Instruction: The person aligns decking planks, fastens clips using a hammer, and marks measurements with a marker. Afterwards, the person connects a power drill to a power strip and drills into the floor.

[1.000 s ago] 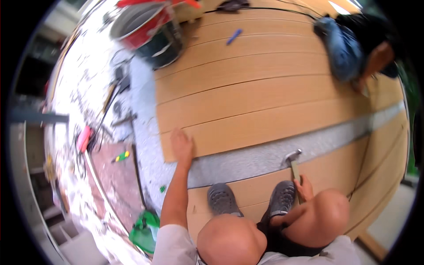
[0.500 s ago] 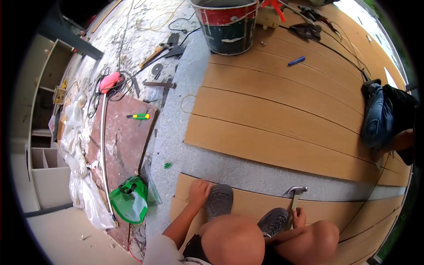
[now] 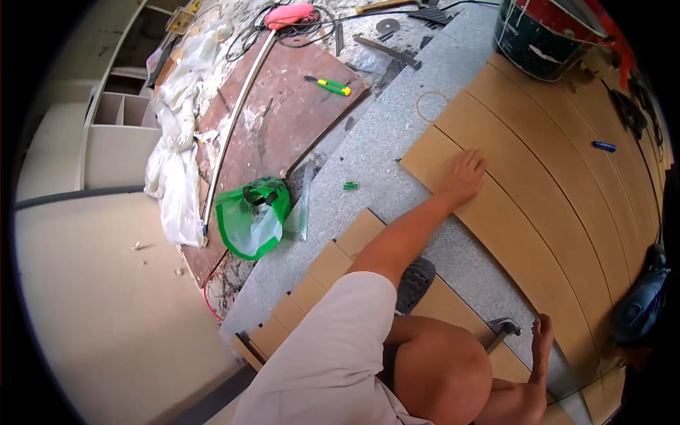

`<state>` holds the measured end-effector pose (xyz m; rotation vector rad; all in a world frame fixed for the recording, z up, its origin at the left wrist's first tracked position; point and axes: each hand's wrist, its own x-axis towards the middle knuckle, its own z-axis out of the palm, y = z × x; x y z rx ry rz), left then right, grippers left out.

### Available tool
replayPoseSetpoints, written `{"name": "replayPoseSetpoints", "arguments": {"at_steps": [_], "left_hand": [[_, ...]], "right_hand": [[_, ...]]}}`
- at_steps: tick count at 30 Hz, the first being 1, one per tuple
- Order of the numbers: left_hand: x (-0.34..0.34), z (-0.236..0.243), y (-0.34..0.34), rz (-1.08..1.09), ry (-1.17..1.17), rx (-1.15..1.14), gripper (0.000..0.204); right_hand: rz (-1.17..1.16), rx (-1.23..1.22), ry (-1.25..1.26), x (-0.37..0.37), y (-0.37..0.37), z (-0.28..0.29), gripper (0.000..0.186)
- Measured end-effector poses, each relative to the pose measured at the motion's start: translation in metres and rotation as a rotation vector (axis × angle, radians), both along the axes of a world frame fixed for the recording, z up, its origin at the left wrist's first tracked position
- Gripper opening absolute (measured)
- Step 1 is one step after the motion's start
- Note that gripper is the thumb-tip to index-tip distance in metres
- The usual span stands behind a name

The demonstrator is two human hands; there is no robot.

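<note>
My left hand (image 3: 467, 173) lies flat, fingers out, on the near end of a wide brown grooved board (image 3: 524, 191). At the lower right, my right hand (image 3: 542, 336) is by that board's near edge, fingers extended, with nothing visible in it. Just left of it is a hammer (image 3: 506, 326), its metal head raised over the gap between boards and its handle partly hidden by my knee. Under my shoe (image 3: 415, 283) runs another strip of brown boards (image 3: 361, 234), partly covered by my arm and leg.
Left of the boards are a green bag (image 3: 237, 223), a green-yellow utility knife (image 3: 329, 86) and a pole with a pink end (image 3: 290, 15). A dark-and-red bucket (image 3: 542, 42) stands on the boards at the top, with a blue marker (image 3: 603, 146) nearby. Another person's jeans (image 3: 641, 301) show at right.
My left hand has moved from beside my shoe, forward onto the wide board. My right hand has let go of the hammer's handle and moved to the board's edge. The view has swung left.
</note>
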<state>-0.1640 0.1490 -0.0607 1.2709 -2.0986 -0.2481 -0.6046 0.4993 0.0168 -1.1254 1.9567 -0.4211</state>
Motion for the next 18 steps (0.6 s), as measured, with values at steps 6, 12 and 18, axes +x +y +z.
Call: {"name": "replayPoseSetpoints", "arguments": {"at_steps": [6,12,18], "left_hand": [[-0.034,-0.040,-0.054,0.028,-0.136,0.100,0.050],[-0.055,-0.015,-0.077,0.032,-0.204,0.093,0.053],[-0.055,0.008,-0.081,0.006,-0.127,0.139,0.048]], "right_hand": [[0.341,0.199,0.279,0.019,-0.109,0.038,0.029],[0.338,-0.061,0.334,0.017,-0.309,0.014,0.026],[0.165,-0.527,0.390,0.036,-0.540,-0.015,0.027]]}}
